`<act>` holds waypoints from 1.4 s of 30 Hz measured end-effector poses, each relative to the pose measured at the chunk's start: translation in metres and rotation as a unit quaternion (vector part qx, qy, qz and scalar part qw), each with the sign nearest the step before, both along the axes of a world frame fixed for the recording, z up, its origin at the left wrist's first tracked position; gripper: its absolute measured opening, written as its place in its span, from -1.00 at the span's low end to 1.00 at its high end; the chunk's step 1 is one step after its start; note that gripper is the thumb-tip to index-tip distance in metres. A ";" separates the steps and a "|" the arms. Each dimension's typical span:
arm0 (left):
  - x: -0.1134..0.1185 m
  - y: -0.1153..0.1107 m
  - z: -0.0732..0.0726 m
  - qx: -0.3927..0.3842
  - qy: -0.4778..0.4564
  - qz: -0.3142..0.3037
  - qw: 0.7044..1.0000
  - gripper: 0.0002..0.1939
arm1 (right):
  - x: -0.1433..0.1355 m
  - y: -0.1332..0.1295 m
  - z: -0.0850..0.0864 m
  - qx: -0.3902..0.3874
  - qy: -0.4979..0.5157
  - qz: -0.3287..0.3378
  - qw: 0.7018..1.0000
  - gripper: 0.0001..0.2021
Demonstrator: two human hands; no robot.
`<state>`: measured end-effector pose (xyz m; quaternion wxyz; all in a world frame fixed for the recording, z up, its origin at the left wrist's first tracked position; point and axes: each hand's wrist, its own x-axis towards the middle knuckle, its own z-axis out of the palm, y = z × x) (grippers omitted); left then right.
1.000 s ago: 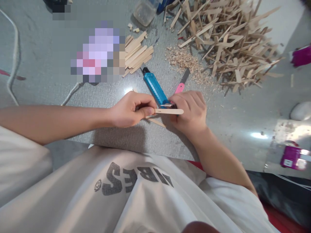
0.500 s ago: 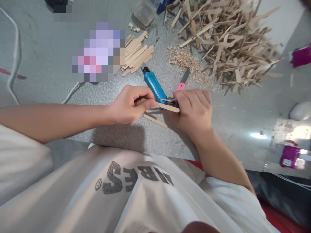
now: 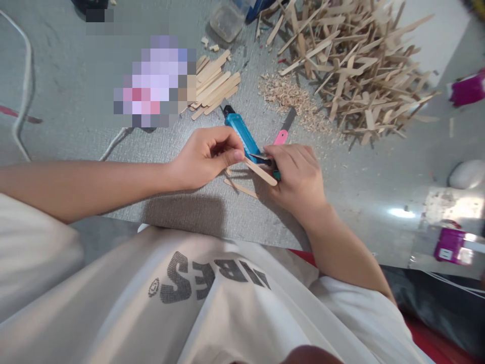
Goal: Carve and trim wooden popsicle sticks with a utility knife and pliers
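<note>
Between thumb and forefinger, my left hand (image 3: 212,156) pinches one end of a wooden craft stick (image 3: 261,172), which slants down to the right. My right hand (image 3: 297,172) is closed around small pliers (image 3: 261,158) with metal jaws pointing left and a bit of green handle showing; most of the tool is hidden in the palm. The jaws are just above the stick, and I cannot tell if they touch it. A blue utility knife (image 3: 242,132) lies behind both hands. Beside it is a pink-handled blade (image 3: 281,136). Another thin stick (image 3: 240,188) lies on the table below.
Flat craft sticks (image 3: 217,86) are stacked beyond the left hand. Wood shavings (image 3: 288,96) and a large tangled heap of crossed sticks (image 3: 356,65) cover the far right. A clear plastic container (image 3: 227,23) stands at the back, and a white cable (image 3: 25,86) runs at left.
The held stick has tilted, its free end now lower and slightly left. My right hand has shifted a little left, and the green handle has come into view.
</note>
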<state>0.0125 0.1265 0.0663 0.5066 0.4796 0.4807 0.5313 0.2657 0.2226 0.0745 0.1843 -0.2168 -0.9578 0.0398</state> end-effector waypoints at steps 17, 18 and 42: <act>0.003 -0.006 0.011 -0.071 -0.087 -0.066 0.992 -0.75 | 0.001 0.002 -0.001 0.049 -0.041 -0.057 0.996 -0.77; 0.003 -0.005 0.011 -0.072 -0.091 -0.060 0.991 -0.73 | 0.001 0.002 -0.001 0.047 -0.041 -0.051 0.997 -0.78; 0.001 -0.001 0.009 -0.096 -0.173 -0.130 0.971 -0.39 | 0.001 0.004 -0.009 0.013 -0.011 -0.027 0.999 -0.77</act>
